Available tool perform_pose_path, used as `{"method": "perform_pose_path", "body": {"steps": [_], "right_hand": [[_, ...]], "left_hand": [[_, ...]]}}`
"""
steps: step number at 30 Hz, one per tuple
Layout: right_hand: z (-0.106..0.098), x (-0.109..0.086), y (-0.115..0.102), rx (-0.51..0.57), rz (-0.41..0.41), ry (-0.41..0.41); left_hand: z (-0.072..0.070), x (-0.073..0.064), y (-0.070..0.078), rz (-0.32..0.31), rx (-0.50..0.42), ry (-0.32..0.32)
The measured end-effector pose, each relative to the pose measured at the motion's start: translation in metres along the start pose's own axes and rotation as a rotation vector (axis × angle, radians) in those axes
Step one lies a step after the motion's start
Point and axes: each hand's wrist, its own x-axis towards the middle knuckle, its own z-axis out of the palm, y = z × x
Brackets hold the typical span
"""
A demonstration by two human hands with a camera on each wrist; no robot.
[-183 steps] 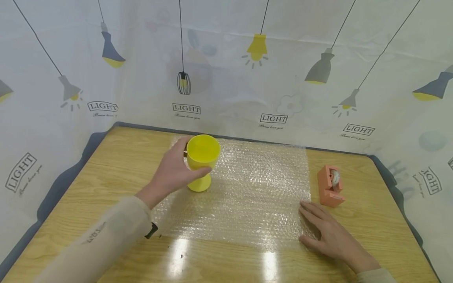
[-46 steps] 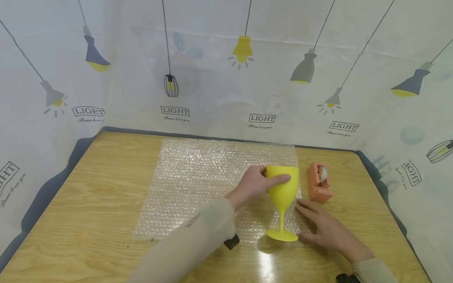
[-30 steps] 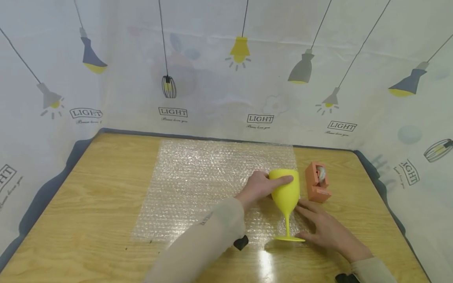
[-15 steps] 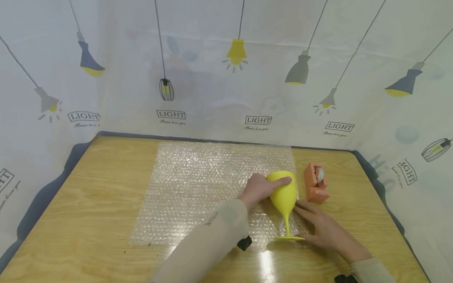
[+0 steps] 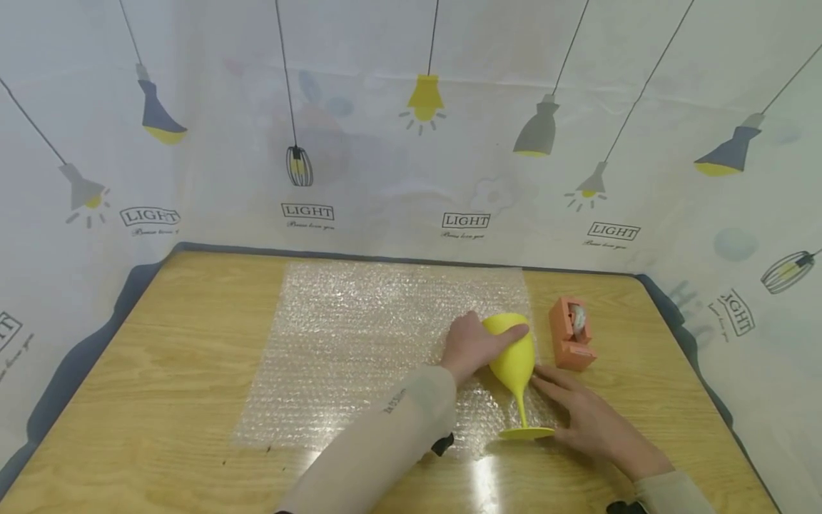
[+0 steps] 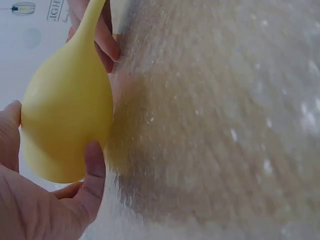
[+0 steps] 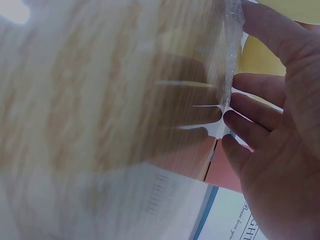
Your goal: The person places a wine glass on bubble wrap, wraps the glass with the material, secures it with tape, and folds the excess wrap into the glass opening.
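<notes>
A yellow goblet (image 5: pixel 514 368) is tilted over the right part of a clear bubble wrap sheet (image 5: pixel 359 335), its round foot toward me. My left hand (image 5: pixel 472 346) grips the bowl near the rim, thumb across the near side; the left wrist view has fingers on both sides of the bowl (image 6: pixel 67 110). Beside the foot, my right hand (image 5: pixel 594 425) rests at the sheet's right edge with fingers extended. In the right wrist view, its fingertips meet the edge of the wrap (image 7: pixel 232 40). The thumb tip lies partly behind the goblet's foot in the head view.
A coral tape dispenser (image 5: pixel 570 332) with a roll of tape stands right of the sheet, beyond my right hand. The wooden table (image 5: pixel 160 357) ends at a printed lamp-pattern curtain (image 5: pixel 379 164) along the back and sides.
Since the earliest frame, my left hand has carried the goblet rightward and nearer, tilting it. Over the last half second its bowl leans slightly more left. My right hand has stayed at the sheet's edge.
</notes>
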Motion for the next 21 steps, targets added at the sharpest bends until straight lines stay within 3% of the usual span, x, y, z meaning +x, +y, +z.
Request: {"method": "perform_pose_path", "body": {"steps": [6,14,21], "right_hand": [[0.000,0.000,0.000,0.002,-0.001,0.002],[-0.004,-0.007,-0.002,-0.023,0.039,0.000],[-0.002,-0.003,-0.002,-0.012,0.042,-0.002]], "left_hand": [[-0.001,0.001,-0.007,0.131,0.163,0.010],[-0.005,-0.010,-0.014,0.365,0.299,-0.062],[-0.010,-0.018,-0.017,0.407,0.303,-0.085]]}}
